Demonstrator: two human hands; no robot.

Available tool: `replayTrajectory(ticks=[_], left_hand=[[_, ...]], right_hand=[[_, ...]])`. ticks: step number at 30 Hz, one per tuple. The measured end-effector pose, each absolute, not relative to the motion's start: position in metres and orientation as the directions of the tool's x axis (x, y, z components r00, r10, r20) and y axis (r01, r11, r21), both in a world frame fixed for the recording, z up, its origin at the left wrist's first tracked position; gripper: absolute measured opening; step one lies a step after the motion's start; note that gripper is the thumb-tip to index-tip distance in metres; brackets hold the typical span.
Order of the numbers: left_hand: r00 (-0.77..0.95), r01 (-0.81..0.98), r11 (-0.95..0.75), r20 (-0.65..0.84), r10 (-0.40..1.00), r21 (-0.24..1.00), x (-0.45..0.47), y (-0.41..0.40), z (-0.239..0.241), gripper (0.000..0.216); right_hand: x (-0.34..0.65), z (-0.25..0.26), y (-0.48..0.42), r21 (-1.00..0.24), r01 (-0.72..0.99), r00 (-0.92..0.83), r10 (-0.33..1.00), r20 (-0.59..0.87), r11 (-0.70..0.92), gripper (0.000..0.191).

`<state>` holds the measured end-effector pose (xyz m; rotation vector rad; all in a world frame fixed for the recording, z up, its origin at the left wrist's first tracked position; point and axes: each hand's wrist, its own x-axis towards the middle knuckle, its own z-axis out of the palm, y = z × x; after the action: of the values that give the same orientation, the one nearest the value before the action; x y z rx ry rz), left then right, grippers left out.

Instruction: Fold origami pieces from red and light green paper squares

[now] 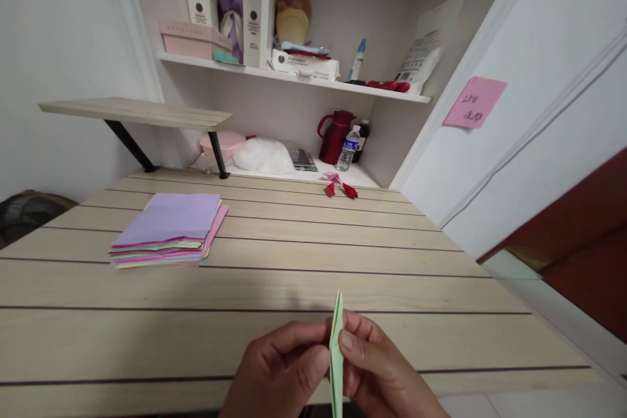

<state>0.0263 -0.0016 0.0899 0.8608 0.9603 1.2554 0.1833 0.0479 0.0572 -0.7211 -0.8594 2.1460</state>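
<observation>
A narrow piece of folded light green paper (336, 366) stands upright on edge between my two hands, near the table's front edge. My left hand (287, 366) pinches it from the left with thumb and fingers. From the right, my right hand (379, 366) grips it, the thumb pressed on its side about halfway up. Its lower end runs out of the bottom of the view. To the left on the table lies a stack of coloured square paper (169, 219), with a lilac sheet on top.
Small folded red paper pieces (349, 191) and a pink one (332, 176) lie at the table's back. A raised wooden shelf (137, 111) stands at back left. Behind are a dark red jug (336, 137), a water bottle (348, 149) and a white bag (264, 157).
</observation>
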Motion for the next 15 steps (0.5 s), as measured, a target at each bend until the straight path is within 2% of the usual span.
replayTrajectory(ticks=[8, 15], left_hand=[[0.080, -0.359, 0.175, -0.157, 0.984, 0.917, 0.027, -0.001, 0.085, 0.039], [0.113, -0.416, 0.109, -0.068, 0.991, 0.903, 0.026, -0.001, 0.077, 0.047]], right_hand=[[0.179, 0.068, 0.047, -0.741, -0.395, -0.636, 0.744, -0.206, -0.543, 0.029], [0.178, 0.070, 0.048, -0.734, -0.400, -0.617, 0.754, -0.227, -0.548, 0.029]])
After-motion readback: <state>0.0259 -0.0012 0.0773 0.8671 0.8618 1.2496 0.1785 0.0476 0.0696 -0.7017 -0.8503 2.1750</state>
